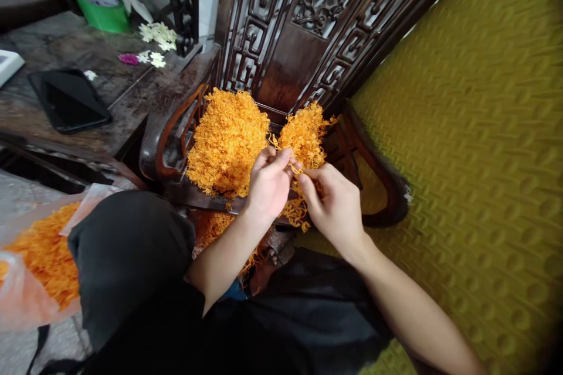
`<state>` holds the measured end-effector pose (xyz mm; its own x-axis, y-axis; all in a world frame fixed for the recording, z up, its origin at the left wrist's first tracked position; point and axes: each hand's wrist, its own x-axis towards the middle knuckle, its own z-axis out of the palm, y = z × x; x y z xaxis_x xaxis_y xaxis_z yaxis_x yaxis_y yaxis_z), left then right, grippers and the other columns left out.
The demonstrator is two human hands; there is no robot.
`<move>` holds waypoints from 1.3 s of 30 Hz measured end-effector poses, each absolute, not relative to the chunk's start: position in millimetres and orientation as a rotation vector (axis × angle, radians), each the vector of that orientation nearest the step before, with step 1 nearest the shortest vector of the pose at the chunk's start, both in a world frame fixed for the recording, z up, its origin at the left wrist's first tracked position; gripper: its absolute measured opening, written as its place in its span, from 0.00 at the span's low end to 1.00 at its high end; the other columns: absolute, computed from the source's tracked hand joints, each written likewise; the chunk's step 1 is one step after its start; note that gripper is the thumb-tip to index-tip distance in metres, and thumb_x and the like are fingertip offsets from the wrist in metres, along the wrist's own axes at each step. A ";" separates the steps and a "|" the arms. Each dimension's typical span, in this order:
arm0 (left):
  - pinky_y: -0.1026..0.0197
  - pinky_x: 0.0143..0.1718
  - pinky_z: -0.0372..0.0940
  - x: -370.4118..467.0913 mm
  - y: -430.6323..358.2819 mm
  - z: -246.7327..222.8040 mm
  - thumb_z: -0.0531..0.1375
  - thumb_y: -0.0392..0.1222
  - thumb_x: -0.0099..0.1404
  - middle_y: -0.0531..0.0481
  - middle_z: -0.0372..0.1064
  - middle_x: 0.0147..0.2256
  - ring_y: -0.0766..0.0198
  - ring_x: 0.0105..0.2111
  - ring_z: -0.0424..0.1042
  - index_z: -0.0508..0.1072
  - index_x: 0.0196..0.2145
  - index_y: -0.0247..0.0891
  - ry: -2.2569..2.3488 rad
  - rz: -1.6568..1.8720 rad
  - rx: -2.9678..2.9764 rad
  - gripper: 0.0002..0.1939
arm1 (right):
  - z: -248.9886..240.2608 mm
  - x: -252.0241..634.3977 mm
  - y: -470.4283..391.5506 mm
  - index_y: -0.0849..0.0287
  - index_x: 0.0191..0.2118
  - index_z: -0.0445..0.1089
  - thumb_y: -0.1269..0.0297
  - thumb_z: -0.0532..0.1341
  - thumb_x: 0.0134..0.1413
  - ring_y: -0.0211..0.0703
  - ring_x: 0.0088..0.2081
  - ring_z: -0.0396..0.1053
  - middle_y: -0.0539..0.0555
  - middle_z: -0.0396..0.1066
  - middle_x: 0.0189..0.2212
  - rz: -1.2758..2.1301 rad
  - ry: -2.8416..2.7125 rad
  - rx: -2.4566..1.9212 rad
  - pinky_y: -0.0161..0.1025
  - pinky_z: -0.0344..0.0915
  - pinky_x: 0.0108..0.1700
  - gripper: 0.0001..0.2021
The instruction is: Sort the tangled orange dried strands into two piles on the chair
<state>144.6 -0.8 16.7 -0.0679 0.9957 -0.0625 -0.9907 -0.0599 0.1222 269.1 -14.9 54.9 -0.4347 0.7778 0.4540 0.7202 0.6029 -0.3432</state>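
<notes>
Pinching a thin, curly orange strand (pixel 297 170) at centre frame in the head view, a person's left hand (pixel 269 186) draws thumb and curled fingers together while the right hand (pixel 336 204), just beside it, closes thumb on forefinger. Beyond them, a large, fluffy orange heap (pixel 229 143) and a smaller orange heap (pixel 303 129) rest on a dark carved-wood chair (pixel 288 70). From where I stand, such fine stuff seems to want a light fingertip grip, hands close together, loose curls kept from snagging.

left hand (pixel 267 187): fingers (pixel 282 158) curled | right hand (pixel 336 202): pinching | forearms (pixel 400 287) angled inward
</notes>
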 end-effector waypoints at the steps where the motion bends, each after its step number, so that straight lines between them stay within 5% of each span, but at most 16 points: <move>1: 0.66 0.37 0.65 144.7 0.4 15.4 0.61 0.26 0.65 0.54 0.71 0.31 0.71 0.30 0.71 0.66 0.32 0.38 0.165 1.616 0.023 0.10 | 55.4 268.7 -15.7 0.60 0.38 0.71 0.65 0.59 0.69 0.41 0.32 0.69 0.54 0.70 0.31 0.091 -2.283 -1.168 0.38 0.63 0.35 0.08; 8: 0.68 0.29 0.60 145.3 3.2 10.9 0.61 0.26 0.65 0.56 0.66 0.27 0.72 0.25 0.65 0.63 0.31 0.38 0.275 1.479 -0.093 0.12 | 60.6 268.2 -21.7 0.57 0.31 0.61 0.64 0.58 0.69 0.40 0.28 0.65 0.53 0.68 0.28 0.148 -2.419 -1.245 0.38 0.61 0.31 0.12; 16: 0.68 0.25 0.55 145.2 1.9 20.2 0.62 0.24 0.63 0.55 0.67 0.27 0.73 0.23 0.64 0.63 0.29 0.38 0.276 1.420 -0.076 0.14 | 83.2 275.4 -25.3 0.57 0.28 0.63 0.51 0.59 0.68 0.36 0.22 0.60 0.49 0.65 0.21 0.737 -2.375 -1.373 0.36 0.58 0.26 0.19; 22: 0.66 0.36 0.67 132.4 8.7 25.7 0.63 0.24 0.64 0.53 0.72 0.30 0.71 0.31 0.72 0.69 0.31 0.36 0.237 1.562 0.074 0.10 | 84.8 295.0 -19.8 0.58 0.32 0.67 0.44 0.62 0.64 0.35 0.23 0.59 0.49 0.65 0.23 0.799 -2.067 -1.463 0.34 0.58 0.25 0.20; 27: 0.69 0.36 0.66 126.8 15.8 23.3 0.59 0.24 0.68 0.54 0.70 0.31 0.74 0.30 0.69 0.69 0.28 0.36 0.252 1.646 -0.112 0.12 | 80.1 297.1 -23.9 0.57 0.31 0.66 0.48 0.62 0.66 0.37 0.27 0.62 0.51 0.67 0.25 0.684 -2.133 -1.390 0.35 0.60 0.28 0.19; 33: 0.68 0.30 0.64 124.6 13.3 25.2 0.59 0.25 0.69 0.51 0.70 0.33 0.72 0.31 0.69 0.73 0.29 0.35 0.123 1.489 -0.110 0.12 | 83.2 295.6 -25.1 0.56 0.35 0.64 0.51 0.60 0.68 0.31 0.19 0.59 0.51 0.73 0.29 1.269 -1.729 -1.222 0.32 0.53 0.17 0.15; 36: 0.67 0.29 0.63 123.8 8.3 29.8 0.60 0.27 0.69 0.50 0.70 0.33 0.71 0.30 0.68 0.74 0.29 0.36 0.153 1.428 -0.078 0.11 | 83.2 295.3 -17.0 0.57 0.34 0.64 0.52 0.67 0.61 0.34 0.23 0.68 0.54 0.76 0.37 1.402 -1.536 -1.186 0.33 0.65 0.20 0.16; 39: 0.66 0.29 0.63 123.5 5.7 32.0 0.61 0.28 0.69 0.49 0.70 0.33 0.70 0.30 0.67 0.74 0.29 0.37 0.150 1.399 -0.043 0.11 | 78.4 294.2 -10.5 0.57 0.39 0.68 0.52 0.70 0.57 0.36 0.25 0.67 0.49 0.68 0.29 1.408 -1.474 -1.171 0.34 0.66 0.21 0.16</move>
<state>123.5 5.7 32.0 0.1630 0.9779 -0.1307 -0.9834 0.1717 0.0584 294.2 -10.5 78.4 -0.2808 0.9578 -0.0622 0.1061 -0.0334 -0.9938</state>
